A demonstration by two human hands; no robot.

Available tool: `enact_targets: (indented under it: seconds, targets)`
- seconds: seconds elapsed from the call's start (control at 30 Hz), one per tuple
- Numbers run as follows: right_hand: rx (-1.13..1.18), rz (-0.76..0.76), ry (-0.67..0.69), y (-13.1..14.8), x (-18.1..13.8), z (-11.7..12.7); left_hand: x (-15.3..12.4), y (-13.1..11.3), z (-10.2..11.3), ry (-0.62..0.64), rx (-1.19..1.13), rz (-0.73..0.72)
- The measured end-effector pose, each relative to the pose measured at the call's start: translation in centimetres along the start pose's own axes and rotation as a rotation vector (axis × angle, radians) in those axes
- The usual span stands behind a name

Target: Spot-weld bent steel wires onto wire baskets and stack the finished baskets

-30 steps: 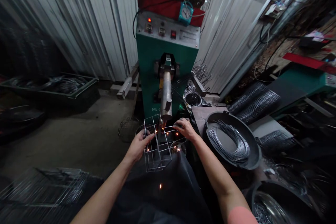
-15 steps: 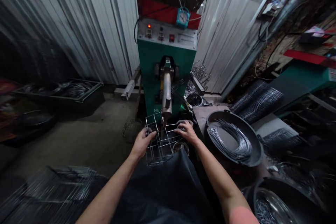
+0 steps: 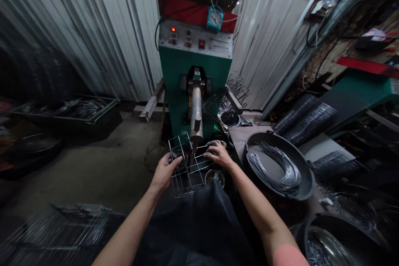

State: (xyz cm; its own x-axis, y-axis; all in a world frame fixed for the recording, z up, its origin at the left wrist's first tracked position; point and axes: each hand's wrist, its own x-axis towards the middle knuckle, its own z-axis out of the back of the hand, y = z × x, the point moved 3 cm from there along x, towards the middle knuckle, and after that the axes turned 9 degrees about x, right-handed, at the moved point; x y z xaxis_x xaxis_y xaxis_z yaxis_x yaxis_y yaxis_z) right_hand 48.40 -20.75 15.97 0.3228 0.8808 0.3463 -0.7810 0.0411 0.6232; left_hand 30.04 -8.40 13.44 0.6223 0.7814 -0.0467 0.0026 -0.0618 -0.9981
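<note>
A box-shaped wire basket frame (image 3: 184,172) is held under the round metal electrode arm (image 3: 195,114) of a green spot-welding machine (image 3: 195,66). My left hand (image 3: 164,169) grips the frame's left side, fingers wrapped round the wires. My right hand (image 3: 218,153) rests on the frame's top right, fingers curled over the wires. The frame's top sits just below the electrode tip. A dark apron covers my lap below the frame.
A dark round pan (image 3: 302,185) with a coil of cut wires (image 3: 276,165) stands at right. Another pan (image 3: 330,239) with small metal parts is at bottom right. A stack of wire grids (image 3: 59,230) lies bottom left. A green crate (image 3: 75,112) sits on the floor left.
Sparks seen at the weld point a second ago are gone. The frame has shifted slightly under the electrode with both hands still on it; the view has drifted a little.
</note>
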Motion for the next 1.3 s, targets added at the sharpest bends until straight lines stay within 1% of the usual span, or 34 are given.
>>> enact_targets:
  seconds: [0.23,0.4,0.57,0.83,1.03,1.3]
  targets:
    - [-0.003,-0.036,0.033,-0.2,1.1,-0.1,0.9,0.1,0.2,-0.038,-0.054,0.028]
    - [-0.005,-0.055,0.054,-0.6,1.8,-0.2,1.7,0.0,0.1,-0.024,-0.085,0.060]
    - [-0.006,-0.061,0.039,-0.7,2.2,-0.3,2.1,0.3,0.0,-0.011,-0.103,0.087]
    - [-0.014,-0.112,0.081,-0.6,2.3,-0.1,2.2,0.1,0.0,-0.001,-0.048,0.074]
    - [0.007,-0.146,0.054,-0.8,2.1,-0.2,2.2,-0.2,0.0,-0.008,-0.030,0.042]
    - [-0.002,-0.160,0.067,-0.8,2.2,-0.4,2.5,0.4,0.0,0.019,-0.028,0.060]
